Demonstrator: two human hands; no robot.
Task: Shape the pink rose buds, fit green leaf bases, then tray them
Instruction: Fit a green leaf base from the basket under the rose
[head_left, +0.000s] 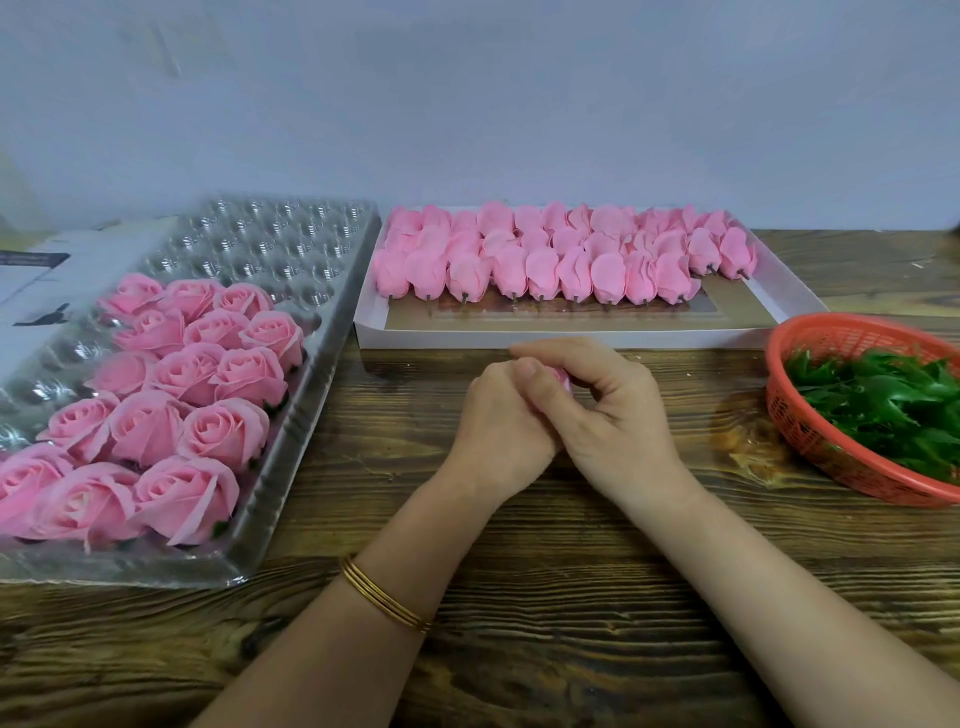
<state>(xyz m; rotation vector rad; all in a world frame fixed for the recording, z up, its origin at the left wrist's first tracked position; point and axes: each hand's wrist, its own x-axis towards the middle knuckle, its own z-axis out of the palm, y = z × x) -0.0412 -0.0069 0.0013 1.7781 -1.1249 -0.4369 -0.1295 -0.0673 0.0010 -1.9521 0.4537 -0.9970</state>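
No text, number or brand can be read. The pale carton (47, 275) at the far left, next to the clear tray (332, 332), bears a dark band and a small dark mark, both too blurred to make out.

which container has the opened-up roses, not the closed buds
The clear plastic tray on the left: its roses are opened, centres facing up. The white box holds closed buds lying down; the red basket holds leaves.

Pink rose bud (563, 382), mostly hidden, amid curled fingers (571, 356)
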